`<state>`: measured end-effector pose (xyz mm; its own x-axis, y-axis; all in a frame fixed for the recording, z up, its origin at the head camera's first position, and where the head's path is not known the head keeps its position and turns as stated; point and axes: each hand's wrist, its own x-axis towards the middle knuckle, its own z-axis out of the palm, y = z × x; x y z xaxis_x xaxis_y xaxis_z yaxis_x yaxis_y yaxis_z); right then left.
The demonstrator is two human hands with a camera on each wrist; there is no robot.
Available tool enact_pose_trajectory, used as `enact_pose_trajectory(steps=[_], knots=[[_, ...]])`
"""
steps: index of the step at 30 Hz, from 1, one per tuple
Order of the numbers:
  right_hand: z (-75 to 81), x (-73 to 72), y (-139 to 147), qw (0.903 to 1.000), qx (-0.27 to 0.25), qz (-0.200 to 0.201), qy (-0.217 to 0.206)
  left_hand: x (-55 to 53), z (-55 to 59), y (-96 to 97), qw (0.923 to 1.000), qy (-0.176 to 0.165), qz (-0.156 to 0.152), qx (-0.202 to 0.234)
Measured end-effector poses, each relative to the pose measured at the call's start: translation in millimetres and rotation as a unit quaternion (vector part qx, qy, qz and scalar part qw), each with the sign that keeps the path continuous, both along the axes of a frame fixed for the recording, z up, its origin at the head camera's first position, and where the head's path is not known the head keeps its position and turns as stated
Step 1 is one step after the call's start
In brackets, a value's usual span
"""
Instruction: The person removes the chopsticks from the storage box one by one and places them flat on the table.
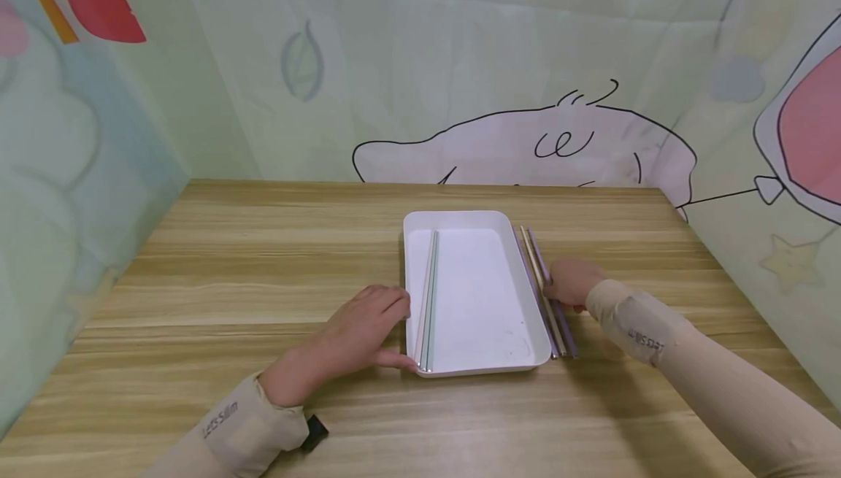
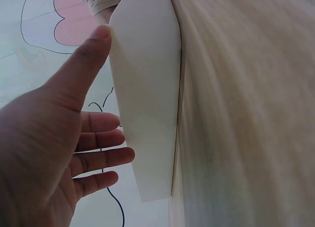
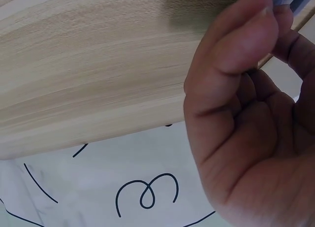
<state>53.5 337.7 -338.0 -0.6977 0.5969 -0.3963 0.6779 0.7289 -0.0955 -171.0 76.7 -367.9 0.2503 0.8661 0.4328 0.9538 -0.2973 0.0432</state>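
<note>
A white rectangular tray (image 1: 479,295) sits on the table. Inside it, along the left side, lie a pink chopstick (image 1: 424,299) and a green chopstick (image 1: 431,299). My left hand (image 1: 364,328) is at the tray's left wall, fingers extended, thumb near the front corner; in the left wrist view the thumb touches the rim. Beside the tray's right wall lie a cream chopstick (image 1: 553,321) and a purple one (image 1: 553,349). The fingers of my right hand (image 1: 573,282) pinch the outermost purple chopstick (image 1: 570,339). In the right wrist view, the fingertips partly hide their hold.
The wood-grain table (image 1: 276,266) extends to both sides of the tray. A printed cloth (image 1: 230,84) stands behind the table and along its sides. A small black piece (image 1: 315,434) sticks out at the left sleeve.
</note>
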Motion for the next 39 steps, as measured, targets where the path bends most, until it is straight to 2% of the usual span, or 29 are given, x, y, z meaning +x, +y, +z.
enact_pose_trajectory(steps=[13,22,33,39], knots=[[1.0,0.5,-1,0.9999,-0.007,-0.001,-0.009,1.2,1.2,0.0,0.9999,0.002,0.004,-0.012],[1.2,1.0,-1,0.9999,-0.012,0.006,-0.006,0.6,-0.3,0.2,1.0000,0.005,0.002,0.001],[6.1,1.4,1,0.9996,-0.027,0.001,0.001,1.1,1.5,0.3,0.9997,0.004,0.012,-0.020],[11.5,1.0,3,0.9998,-0.018,0.006,0.001,1.4,1.9,0.2,0.9992,-0.001,0.015,-0.036]])
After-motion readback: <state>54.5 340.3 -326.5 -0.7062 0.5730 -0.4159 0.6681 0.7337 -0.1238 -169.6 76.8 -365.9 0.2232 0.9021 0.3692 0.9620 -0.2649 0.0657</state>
